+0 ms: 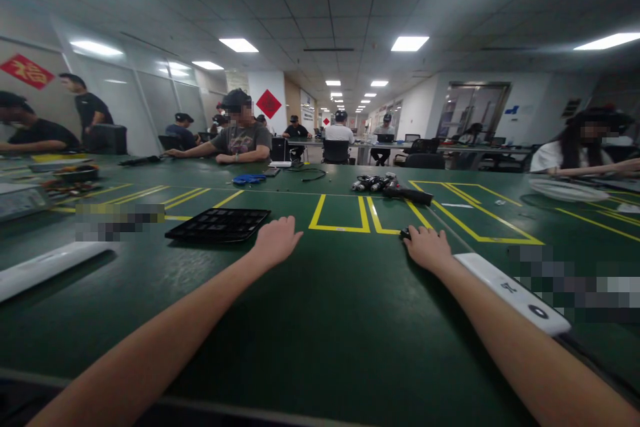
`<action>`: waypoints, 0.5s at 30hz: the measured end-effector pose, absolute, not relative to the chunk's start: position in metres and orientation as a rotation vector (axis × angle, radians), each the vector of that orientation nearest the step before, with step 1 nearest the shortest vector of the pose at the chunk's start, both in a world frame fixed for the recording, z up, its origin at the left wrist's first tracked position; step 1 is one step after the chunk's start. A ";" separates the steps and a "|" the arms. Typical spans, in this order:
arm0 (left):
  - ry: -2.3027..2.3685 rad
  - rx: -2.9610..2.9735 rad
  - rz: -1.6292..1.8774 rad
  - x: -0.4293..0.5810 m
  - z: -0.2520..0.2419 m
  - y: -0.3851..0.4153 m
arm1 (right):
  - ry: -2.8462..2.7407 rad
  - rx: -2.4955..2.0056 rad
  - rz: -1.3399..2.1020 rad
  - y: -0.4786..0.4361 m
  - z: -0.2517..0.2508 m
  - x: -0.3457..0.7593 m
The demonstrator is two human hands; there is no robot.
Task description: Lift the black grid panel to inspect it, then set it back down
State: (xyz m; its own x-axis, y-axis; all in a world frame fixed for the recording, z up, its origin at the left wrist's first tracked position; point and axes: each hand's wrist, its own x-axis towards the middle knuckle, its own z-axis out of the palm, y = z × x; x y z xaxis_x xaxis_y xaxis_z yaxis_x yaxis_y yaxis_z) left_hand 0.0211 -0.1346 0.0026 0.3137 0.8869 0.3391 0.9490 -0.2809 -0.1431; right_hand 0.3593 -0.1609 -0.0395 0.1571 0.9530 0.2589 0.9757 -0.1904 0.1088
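My left hand [277, 240] rests palm down on the green table [320, 320], fingers stretched out flat, just right of a black keyboard [219, 224]. My right hand [427, 247] lies on the table with its fingers curled over a small black object [404, 234] whose shape I cannot make out. A white bar-shaped device [513, 292] lies beside my right forearm. Both forearms reach forward from the near edge.
Yellow tape outlines [340, 213] mark boxes on the table. A black power tool with silver parts [387, 188] lies farther back, near a blue item [249, 179]. Another white bar [45, 265] sits at the left. Other people sit at tables behind and to both sides.
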 end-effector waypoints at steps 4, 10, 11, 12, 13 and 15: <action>-1.854 -2.359 -0.195 0.002 -0.006 -0.120 | -1.927 -2.307 -0.429 -0.161 -0.040 0.363; -1.972 -2.520 -0.553 -0.001 -0.007 -0.104 | -1.932 -2.294 -0.446 -0.162 -0.039 0.362; -2.090 -2.518 -0.783 -0.003 -0.002 -0.099 | -1.935 -2.300 -0.440 -0.162 -0.039 0.362; -2.216 -2.482 -1.054 -0.008 0.004 -0.095 | -1.937 -2.305 -0.435 -0.162 -0.039 0.362; -2.327 -2.402 -1.336 -0.015 0.011 -0.090 | -1.939 -2.309 -0.431 -0.163 -0.039 0.362; -2.432 -2.171 -1.790 -0.037 0.024 -0.081 | -1.939 -2.312 -0.428 -0.163 -0.039 0.362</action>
